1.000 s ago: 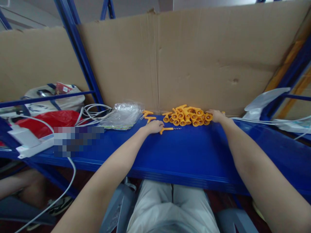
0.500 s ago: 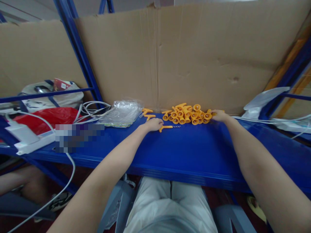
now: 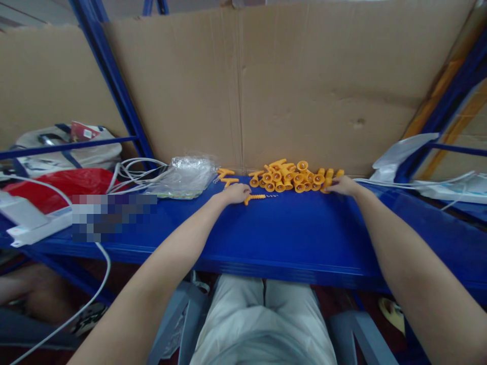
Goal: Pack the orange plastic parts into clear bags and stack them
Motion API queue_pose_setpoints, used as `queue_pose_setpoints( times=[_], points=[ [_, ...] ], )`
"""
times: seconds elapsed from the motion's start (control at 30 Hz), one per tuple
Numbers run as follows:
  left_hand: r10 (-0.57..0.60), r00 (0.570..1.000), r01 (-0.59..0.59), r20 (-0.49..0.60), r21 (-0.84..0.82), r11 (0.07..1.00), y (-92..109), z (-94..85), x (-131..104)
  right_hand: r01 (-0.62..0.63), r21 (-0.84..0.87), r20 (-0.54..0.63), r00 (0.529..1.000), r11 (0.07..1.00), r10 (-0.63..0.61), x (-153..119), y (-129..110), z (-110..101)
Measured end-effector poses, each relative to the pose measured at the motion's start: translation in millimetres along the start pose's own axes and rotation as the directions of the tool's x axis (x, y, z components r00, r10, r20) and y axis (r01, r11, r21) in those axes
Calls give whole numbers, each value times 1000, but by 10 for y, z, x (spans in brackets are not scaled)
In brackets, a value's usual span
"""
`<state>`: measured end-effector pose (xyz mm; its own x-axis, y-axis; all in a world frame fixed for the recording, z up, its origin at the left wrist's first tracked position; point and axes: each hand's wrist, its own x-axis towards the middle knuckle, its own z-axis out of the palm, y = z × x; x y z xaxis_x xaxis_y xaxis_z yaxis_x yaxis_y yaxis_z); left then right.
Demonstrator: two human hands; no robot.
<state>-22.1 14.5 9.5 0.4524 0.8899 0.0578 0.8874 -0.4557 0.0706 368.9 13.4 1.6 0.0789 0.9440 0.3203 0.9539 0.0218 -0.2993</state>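
Observation:
My left hand [image 3: 239, 193] is closed at the handle end of a yellow corkscrew piece [image 3: 256, 197], whose metal spiral points right over the blue table. Behind that hand lie other yellow T-shaped pieces [image 3: 230, 181] with metal spirals. At the right end of a pile of yellow cone-shaped pieces [image 3: 288, 177], my right hand [image 3: 341, 186] has its fingers bent around a yellow piece [image 3: 327, 183], partly covering it. Most cones in the pile face toward me with their open ends.
Clear plastic bags [image 3: 186, 177] lie left of the yellow pieces. White cables, a red bag [image 3: 64, 188] and a white power strip [image 3: 41, 225] are farther left. Cardboard [image 3: 297, 86] stands behind the blue table [image 3: 281, 233]. A person's leg [image 3: 34, 289] shows at lower left.
My right hand has shifted slightly toward the pile, and upright yellow pieces now show beside it. My left hand stays at the corkscrew piece. The whole view has moved a little.

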Motion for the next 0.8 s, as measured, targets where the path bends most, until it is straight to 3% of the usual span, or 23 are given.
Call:
queue_pose_setpoints(
  times=[0.17, 0.27, 0.43, 0.53, 0.63, 0.7, 0.8],
  points=[
    [-18, 1000, 18, -14, 1, 1000, -29, 28, 35, -167, 175, 54, 986, 970, 160, -183, -106, 1],
    [-24, 999, 24, -26, -24, 999, -33, 26, 34, -238, 149, 34, 971, 960, 235, -218, -162, -34],
    [-1, 999, 6, 45, -102, 995, -7, -35, -34, -266, 70, -216, 937, 962, 275, -209, -198, -192],
    [-4, 999, 8, 31, -120, 993, 27, -66, -71, -147, 109, -365, 914, 983, 177, -162, -290, -294],
    [26, 994, -38, -109, -110, 993, 65, -71, -80, 39, 115, -401, 916, 993, 11, -120, -484, -340],
    [49, 978, -72, -202, -109, 991, 83, -62, -74, 181, 98, -338, 931, 979, -139, -121, -653, -336],
    [58, 967, -91, -247, -123, 988, 91, -41, -60, 370, 64, -139, 923, 927, -359, -175, -914, -289]
  ],
)
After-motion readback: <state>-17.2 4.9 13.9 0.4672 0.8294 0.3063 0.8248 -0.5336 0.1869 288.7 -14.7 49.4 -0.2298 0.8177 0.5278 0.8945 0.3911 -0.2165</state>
